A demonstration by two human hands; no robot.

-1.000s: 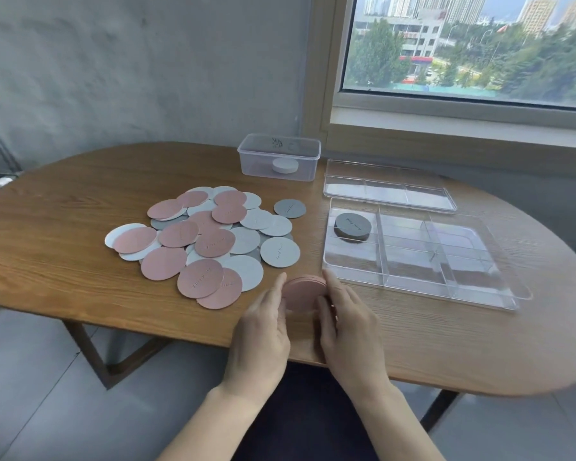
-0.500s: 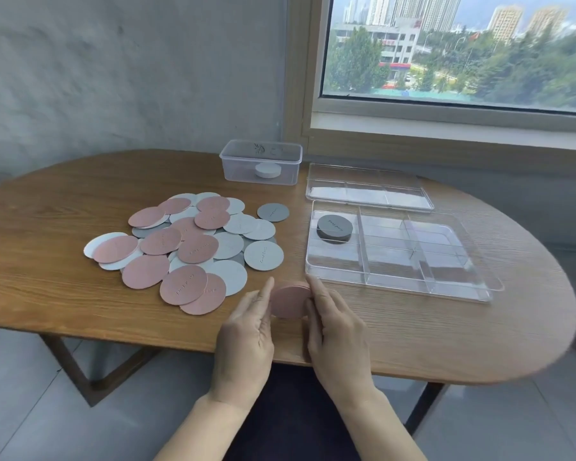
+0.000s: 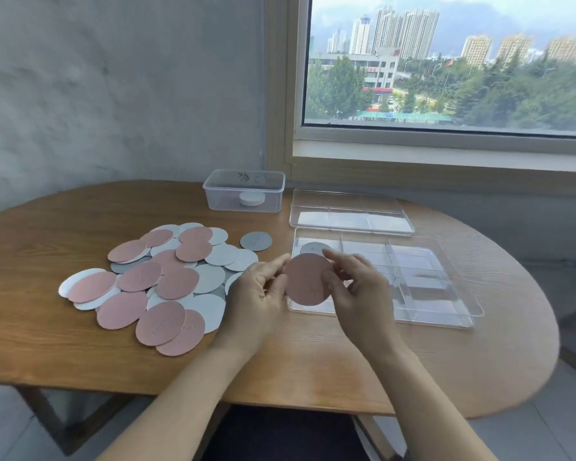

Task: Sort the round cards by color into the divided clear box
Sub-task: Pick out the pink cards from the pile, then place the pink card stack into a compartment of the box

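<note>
Both hands hold a stack of pink round cards lifted off the table, face toward me, above the near left corner of the divided clear box. My left hand pinches its left edge and my right hand pinches its right edge. A stack of dark grey cards lies in the box's far left compartment, partly hidden behind the pink ones. A loose pile of pink, white and grey cards covers the table to the left.
The box's clear lid lies behind the box. A small lidded clear tub with a white disc inside stands at the back. One grey card lies apart, between pile and box. The window wall runs behind.
The pink stack was squared on edge against the table near the front; both hands have raised it and carried it forward toward the box. The camera has tilted up.
</note>
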